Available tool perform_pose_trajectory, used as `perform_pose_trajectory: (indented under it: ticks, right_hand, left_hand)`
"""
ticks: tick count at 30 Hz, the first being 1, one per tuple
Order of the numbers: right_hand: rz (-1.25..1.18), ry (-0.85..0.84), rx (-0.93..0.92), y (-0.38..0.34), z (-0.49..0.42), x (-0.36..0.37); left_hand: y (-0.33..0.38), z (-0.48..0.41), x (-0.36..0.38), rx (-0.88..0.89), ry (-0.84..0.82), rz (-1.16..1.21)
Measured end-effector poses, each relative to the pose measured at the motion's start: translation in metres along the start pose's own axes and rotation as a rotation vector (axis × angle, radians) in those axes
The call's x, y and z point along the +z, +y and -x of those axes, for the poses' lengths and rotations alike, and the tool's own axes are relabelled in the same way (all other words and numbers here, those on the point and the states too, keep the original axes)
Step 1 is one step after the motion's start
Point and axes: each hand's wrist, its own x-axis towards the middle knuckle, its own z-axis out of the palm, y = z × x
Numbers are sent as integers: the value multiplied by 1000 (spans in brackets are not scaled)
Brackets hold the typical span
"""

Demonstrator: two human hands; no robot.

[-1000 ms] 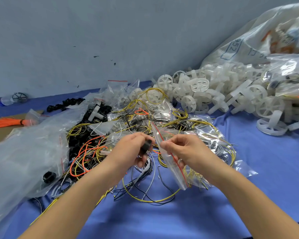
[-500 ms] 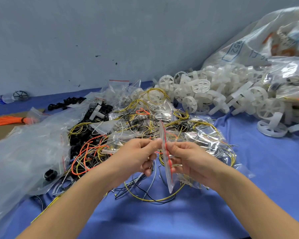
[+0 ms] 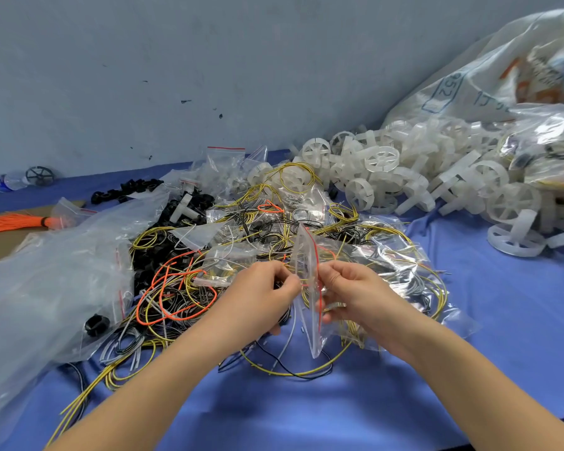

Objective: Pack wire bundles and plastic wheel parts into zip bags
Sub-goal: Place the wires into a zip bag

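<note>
Between left hand (image 3: 263, 296) and right hand (image 3: 352, 296), pinched upright zip bag (image 3: 308, 288).

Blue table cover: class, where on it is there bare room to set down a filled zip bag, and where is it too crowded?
Bare blue cover lies at the near edge between the forearms, below the yellow wire loop. A second patch lies right of the wire-filled bags, in front of the white wheels. The centre is crowded with the wire tangle; the large clear bag covers the left.

Glossy clear plastic zip bag (image 3: 306, 255) (matt blue cloth (image 3: 469, 336)).
</note>
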Motion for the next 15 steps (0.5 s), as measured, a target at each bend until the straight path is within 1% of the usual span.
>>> perform_pose_trajectory:
  ticks: [1,2,3,4,5,6,8,9,10,11,12,13,15]
  right_hand:
    - [-12,4,-14,-1,0,-1]
    - [-28,8,-31,-3,0,-2]
    - [-46,12,-52,-4,0,-4]
    - [-63,13,-74,-6,0,-5]
    - [-75,10,-92,-7,-1,-6]
    - [-75,3,-105,-8,-1,-6]
    - [-24,-9,-124,-7,-1,-6]
    - [12,-8,-131,-7,-1,-6]
    - [44,-4,-135,-7,-1,-5]
    - [68,-1,-139,-8,-1,-5]
    - [83,-3,-142,-8,0,-5]
    - [92,-12,-149,-10,2,-4]
    - [100,-44,-167,-15,5,-3]
  left_hand:
    - [-2,1,-2,3,52,-48]
    - [-4,3,-4,52,124,-203]
    - [-7,4,-5,158,226,-487]
    - [-10,5,-4,259,287,-727]
    - [-9,7,-2,374,346,-861]
    - [-5,8,-1,504,353,-921]
    - [1,8,6,749,319,-919]
    - [6,9,8,776,281,-891]
    - [9,9,11,765,256,-885]
    - [12,10,12,690,224,-822]
    - [11,8,11,578,171,-693]
    - [10,6,8,429,77,-538]
    - [9,0,3,266,-41,-358]
